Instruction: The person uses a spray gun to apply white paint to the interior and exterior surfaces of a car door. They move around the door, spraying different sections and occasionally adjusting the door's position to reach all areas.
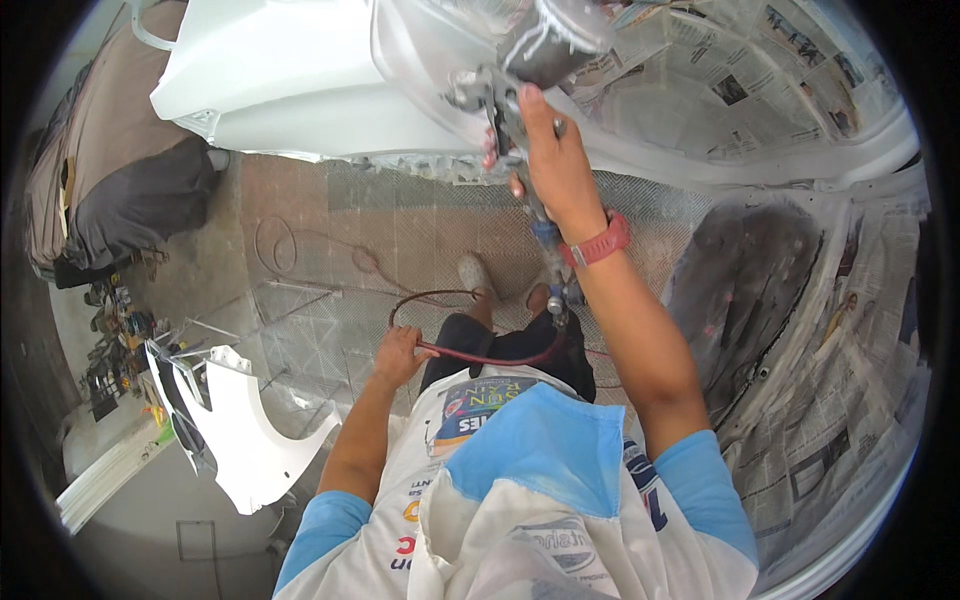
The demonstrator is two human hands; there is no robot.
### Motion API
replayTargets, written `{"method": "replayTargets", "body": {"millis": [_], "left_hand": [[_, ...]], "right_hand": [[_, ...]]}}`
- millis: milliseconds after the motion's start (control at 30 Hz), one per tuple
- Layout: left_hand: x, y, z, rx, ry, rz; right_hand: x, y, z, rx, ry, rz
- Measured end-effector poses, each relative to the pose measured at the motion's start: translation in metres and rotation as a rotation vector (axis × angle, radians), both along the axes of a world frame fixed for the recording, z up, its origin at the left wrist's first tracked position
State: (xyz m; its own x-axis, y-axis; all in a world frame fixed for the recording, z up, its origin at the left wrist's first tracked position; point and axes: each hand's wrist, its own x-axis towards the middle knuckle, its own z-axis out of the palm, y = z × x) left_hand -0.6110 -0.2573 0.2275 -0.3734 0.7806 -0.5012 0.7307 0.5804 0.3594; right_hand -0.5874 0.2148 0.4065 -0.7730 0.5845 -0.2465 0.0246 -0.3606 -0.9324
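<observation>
My right hand (550, 160) grips a metal spray gun (495, 100) with a dark paint cup (545, 45) on top, held up in front of a white car body panel (250, 70). Translucent masking plastic (420, 55) shows around the gun. A fitting under the handle joins a dark red air hose (500, 358), which loops down across my dark shorts. My left hand (400, 350) holds that hose at hip level, fingers curled round it.
Newspaper masking (820, 90) covers openings at upper and lower right, beside a dark panel (730, 300). A white fender (250, 430) rests on a stand at lower left. A draped cover (110, 120) lies over something at far left. Hose coils (285, 250) lie on the floor mat.
</observation>
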Motion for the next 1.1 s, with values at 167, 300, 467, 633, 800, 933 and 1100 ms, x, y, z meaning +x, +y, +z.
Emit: {"method": "replayTargets", "body": {"millis": [167, 300, 467, 633, 800, 933, 1100], "left_hand": [[-0.001, -0.019, 0.009, 0.017, 0.032, 0.122], [0.002, -0.023, 0.019, 0.081, 0.024, 0.147], [0.011, -0.013, 0.019, -0.038, -0.019, 0.093], [0.022, 0.003, -0.004, -0.202, -0.014, 0.014], [0.027, 0.013, -0.034, -0.319, 0.068, -0.064], [0.024, 0.017, -0.051, -0.409, 0.068, -0.098], [0.025, 0.049, -0.052, -0.526, 0.035, -0.138]], "right_hand": [[-0.035, 0.021, 0.048, 0.029, 0.199, -0.117], [-0.042, 0.038, 0.066, -0.088, 0.199, -0.153], [-0.026, 0.029, 0.025, -0.112, 0.229, -0.054], [0.017, 0.008, -0.063, -0.073, -0.071, -0.028], [0.071, -0.005, -0.152, -0.095, -0.275, -0.111], [0.107, -0.006, -0.212, -0.142, -0.296, -0.225], [0.151, -0.002, -0.264, -0.086, -0.452, -0.337]]}}
